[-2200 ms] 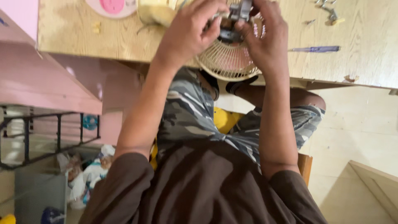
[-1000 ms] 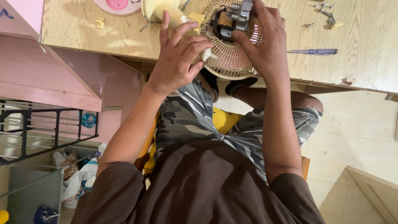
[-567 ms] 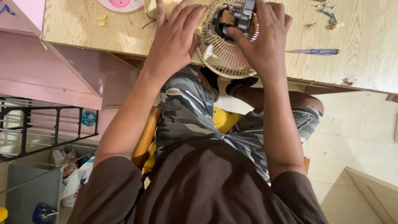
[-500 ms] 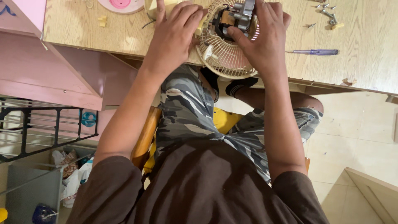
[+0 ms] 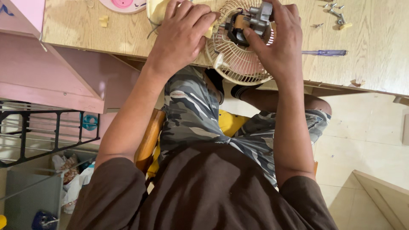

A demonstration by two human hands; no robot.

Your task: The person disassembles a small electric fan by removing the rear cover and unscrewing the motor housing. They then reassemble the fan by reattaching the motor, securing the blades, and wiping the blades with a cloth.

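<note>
Right hand [image 5: 279,40] fingers around fan motor [image 5: 249,23], left hand [image 5: 181,36] fingers over cream housing [image 5: 156,10] at table edge [image 5: 341,83].

Fan grille [image 5: 238,64]: cream plastic, ribbed, semi-gloss. Motor [image 5: 251,23]: grey bare metal, dull. Tabletop [image 5: 375,47]: pale wood, matt grain. Screwdriver [image 5: 326,53]: translucent plastic handle.

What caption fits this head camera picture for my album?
Left hand on a cream part, right hand gripping the motor on a round fan grille.
</note>
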